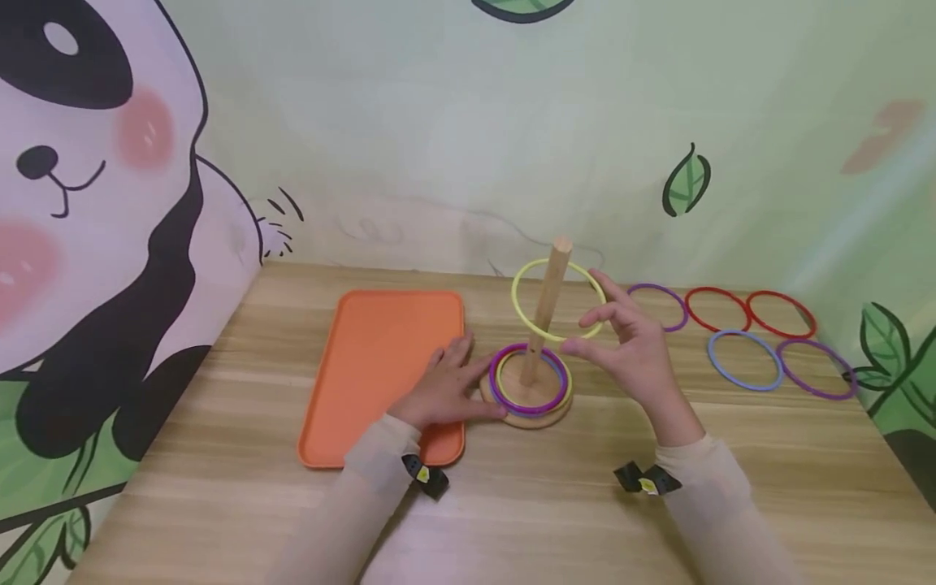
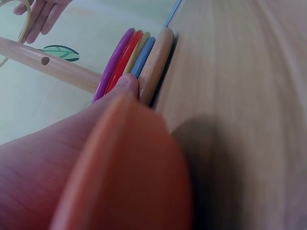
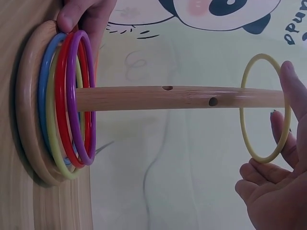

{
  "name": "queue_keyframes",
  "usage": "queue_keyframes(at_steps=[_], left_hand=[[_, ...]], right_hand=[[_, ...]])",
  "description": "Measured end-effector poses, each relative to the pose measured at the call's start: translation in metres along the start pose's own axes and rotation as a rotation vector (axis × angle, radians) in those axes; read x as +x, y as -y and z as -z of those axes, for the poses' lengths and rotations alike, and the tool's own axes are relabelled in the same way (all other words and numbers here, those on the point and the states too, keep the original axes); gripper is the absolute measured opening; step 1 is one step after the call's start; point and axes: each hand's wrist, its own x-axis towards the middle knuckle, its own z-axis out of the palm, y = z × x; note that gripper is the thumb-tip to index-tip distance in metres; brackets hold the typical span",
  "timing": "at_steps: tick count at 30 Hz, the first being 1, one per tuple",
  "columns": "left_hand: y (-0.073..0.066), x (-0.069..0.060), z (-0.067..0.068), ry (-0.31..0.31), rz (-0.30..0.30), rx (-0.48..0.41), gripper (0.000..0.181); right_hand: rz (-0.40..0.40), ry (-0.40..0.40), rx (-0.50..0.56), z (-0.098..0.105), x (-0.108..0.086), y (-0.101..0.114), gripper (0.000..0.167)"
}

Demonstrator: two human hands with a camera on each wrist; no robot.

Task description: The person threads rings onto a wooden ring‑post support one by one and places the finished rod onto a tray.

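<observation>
"Yellow round plastic-looking ring: where is it staying put?"

"It's looping round the upper part of an upright pale wooden peg, right of centre in the head view, well above a stack of glossy purple, red, yellow and blue rings."

"What's the right hand doing?"

"Its thumb and fingers are clamping on the yellow ring's right side."

"And the left hand?"

"It's reaching across a flat rectangular orange tray, left of centre, its fingers spreading apart and its thumb touching the stack's edge."

"What's filling the right side?"

"Five thin loose rings, two purple, two red, one blue, are lying on the wood-grained tabletop."
</observation>
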Motion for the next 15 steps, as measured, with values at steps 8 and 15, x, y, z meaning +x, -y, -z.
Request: queue_keyframes(at_steps=[8, 15], left_hand=[[0.0018, 0.0024, 0.0014, 0.013, 0.000, 0.009, 0.099], [0.0019, 0.0023, 0.0007, 0.024, 0.012, -0.007, 0.100]], right_hand=[[-0.003, 0.016, -0.024, 0.0036, 0.0017, -0.0022, 0.026], [-0.019, 0.027, -0.028, 0.0061, 0.0027, -0.0013, 0.026]])
